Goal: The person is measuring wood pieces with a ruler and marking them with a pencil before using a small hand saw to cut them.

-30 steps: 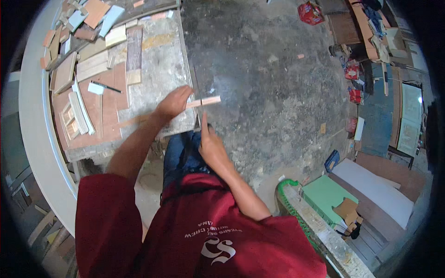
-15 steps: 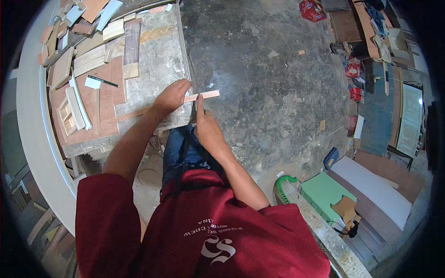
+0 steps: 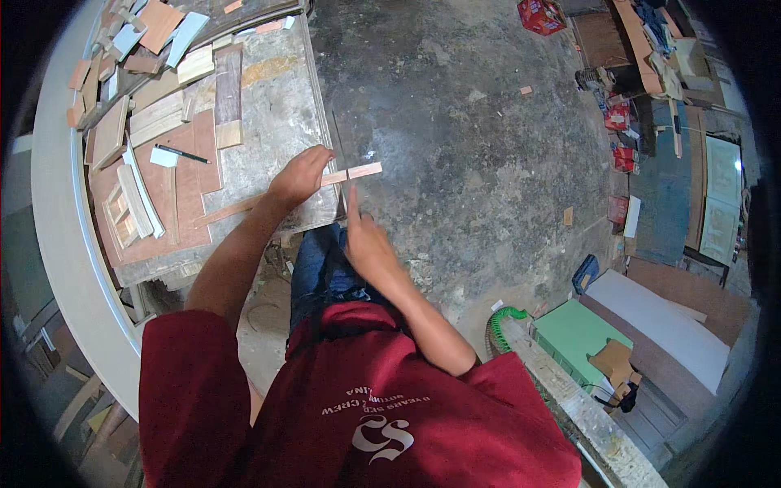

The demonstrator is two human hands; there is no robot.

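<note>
Two hands work at the right edge of a grey, stained bench (image 3: 277, 122).

Far left of the bench: loose wood offcuts (image 3: 154, 106) in pale and reddish tones, a brown board (image 3: 175, 195) lying flat, a small slatted frame (image 3: 122, 215) on it, and a dark pencil (image 3: 183, 153) beside a white scrap.

Centre: the left hand (image 3: 299, 175) presses down on a thin wooden strip (image 3: 362, 171). Fingers closed over the strip, pinning it to the bench near the edge. The strip runs from under the hand out past the bench edge, its pale reddish end hanging free over the concrete floor (image 3: 472, 146).

Just right of that: the right hand (image 3: 366, 240) grips the handle of a saw (image 3: 338, 150), fingers wrapped shut, forefinger laid along toward the blade. The thin blade crosses the strip just beyond the bench edge, close to the left hand's fingertips.

Handling, as judged: the strip looks light, narrow and stiff along its length, but thin enough to flex or splinter at the unsupported end. Dry, unfinished wood, so not slippery. Best held flat from above, close to the cut line, as the left hand does; the free end would likely drop once severed.

Right side: a green box (image 3: 573, 333), white and brown panels (image 3: 667, 325) leaning low, a red carton (image 3: 543, 15) at the top, clutter along the far wall.
</note>
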